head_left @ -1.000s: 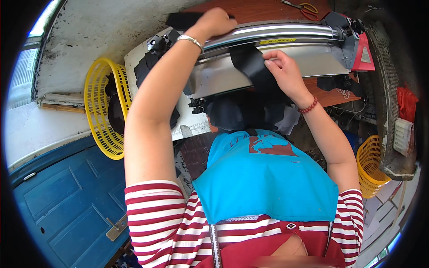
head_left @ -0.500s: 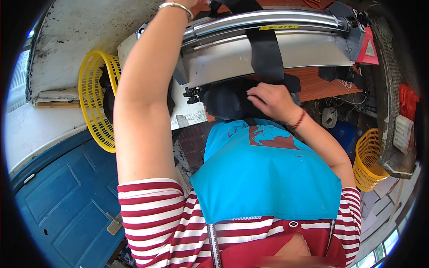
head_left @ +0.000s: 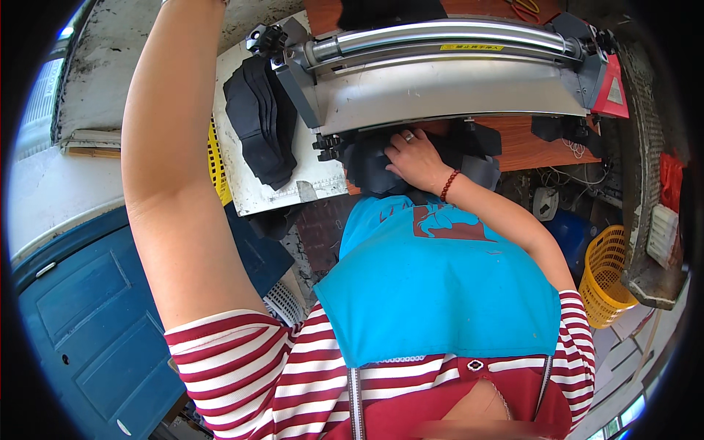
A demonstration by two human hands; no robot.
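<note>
While the right hand presses down under the machine's front edge, its fingers lie flat and spread on a dark fabric piece, touching it; not a closed grip, more a flat hold. Fabric is black, matte, soft-looking, bunched in folds, sitting at the near edge of the wooden worktop right below the machine and just above the person's blue apron. Ring on one finger, red bead bracelet at the wrist.

Left arm goes straight up past the frame's top edge; left hand not in view, so can't tell its grip.

Machine: long horizontal body, brushed grey metal plate in front, polished chrome roller on top, black brackets at the left end, red triangular housing at the right end.

Left of it: stack of black cut pieces, flat, curved outline, fanned slightly, lying on a white board with scuffed surface.

Further out: yellow plastic mesh basket partly hidden behind the board, a second yellow basket at lower right, blue panelled door at lower left. Person wears a red-and-white striped shirt.
</note>
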